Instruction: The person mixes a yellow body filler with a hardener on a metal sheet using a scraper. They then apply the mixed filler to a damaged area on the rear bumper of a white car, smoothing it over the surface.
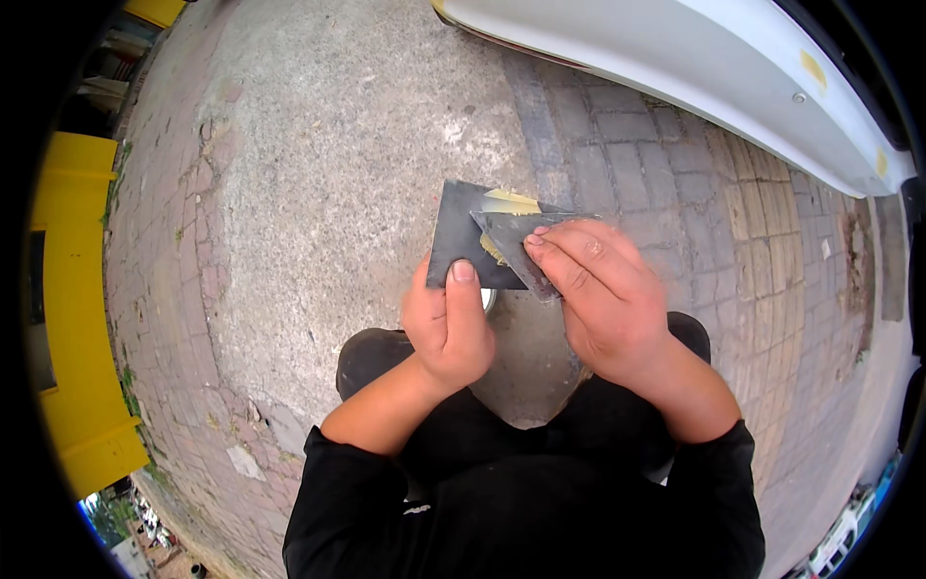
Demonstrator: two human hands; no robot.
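Note:
Between my knees and the white vehicle, my left hand (450, 323) grips a dark flat rectangular plate (451, 227) by its lower edge, thumb on top. A smear of yellowish putty (511, 202) lies near the plate's far edge. My right hand (610, 294) pinches a thin grey spreader (521, 246), its fingers pressed on the face. The spreader lies slanted over the right part of the plate, hiding some of it. More putty (492, 251) shows along the spreader's left edge. Below the plate, part of a white round container (489, 300) peeks out, mostly hidden.
A white vehicle body panel (675, 72) with yellowish patches (813, 68) runs across the upper right. Rough concrete (318, 145) and paving bricks (637, 145) form the ground. A yellow structure (87, 309) stands at the far left. My bent knees (371, 357) frame the space below my hands.

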